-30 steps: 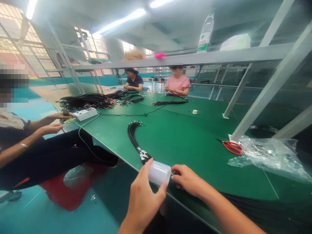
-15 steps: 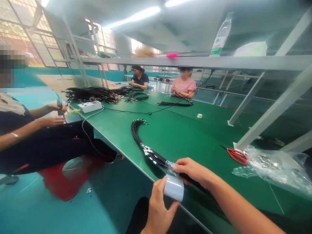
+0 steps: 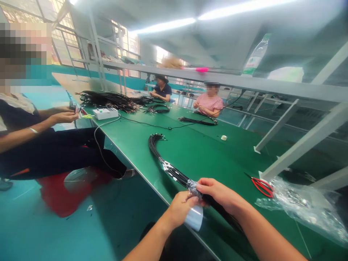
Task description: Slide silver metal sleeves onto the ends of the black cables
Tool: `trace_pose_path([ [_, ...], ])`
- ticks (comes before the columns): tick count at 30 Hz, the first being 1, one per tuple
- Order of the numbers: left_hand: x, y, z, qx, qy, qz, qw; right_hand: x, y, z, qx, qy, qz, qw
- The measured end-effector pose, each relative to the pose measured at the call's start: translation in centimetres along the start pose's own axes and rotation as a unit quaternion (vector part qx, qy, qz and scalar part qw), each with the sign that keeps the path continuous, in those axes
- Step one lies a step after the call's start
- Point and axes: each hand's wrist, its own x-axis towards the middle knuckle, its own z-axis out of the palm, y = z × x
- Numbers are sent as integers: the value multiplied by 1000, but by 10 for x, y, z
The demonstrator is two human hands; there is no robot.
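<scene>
A bundle of thin black cables [image 3: 179, 176] with white labels lies curved on the green table, its loose ends fanned at the far side. Clear film is wrapped around it near my hands. My right hand [image 3: 214, 192] is closed around the bundle at the wrapped part [image 3: 193, 186], thumb on top. Just beside it my left hand [image 3: 181, 208] is closed, its thumb and fingers against the wrapped cables. A roll of clear film [image 3: 194, 218] sits under my left hand at the table edge; the fingers gripping it are partly hidden. The near cables run back beneath my right forearm.
Red-handled cutters [image 3: 262, 187] and a clear plastic bag [image 3: 304, 206] lie to the right. Farther off are a white box [image 3: 106, 114] with a cord, a small tape roll [image 3: 223, 137] and a large cable pile [image 3: 108, 101]. Co-workers sit left and across; shelf posts [image 3: 296, 141] stand right.
My left hand has turned over and moved up to the wrapped part of the bundle, bringing the film roll beneath it. My right hand stays on the bundle. The view has shifted slightly.
</scene>
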Motion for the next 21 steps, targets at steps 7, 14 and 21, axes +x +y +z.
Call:
trace_pose_path([
  [7, 10, -13, 3, 11, 36, 6, 999, 17, -15, 14, -263, 176, 58, 947],
  [14, 18, -3, -3, 96, 10, 52, 994, 34, -5, 12, -372, 199, 48, 905],
  [21, 36, 4, -18, 206, -77, 93, 971, 51, 4, -4, -392, 198, 54, 897],
])
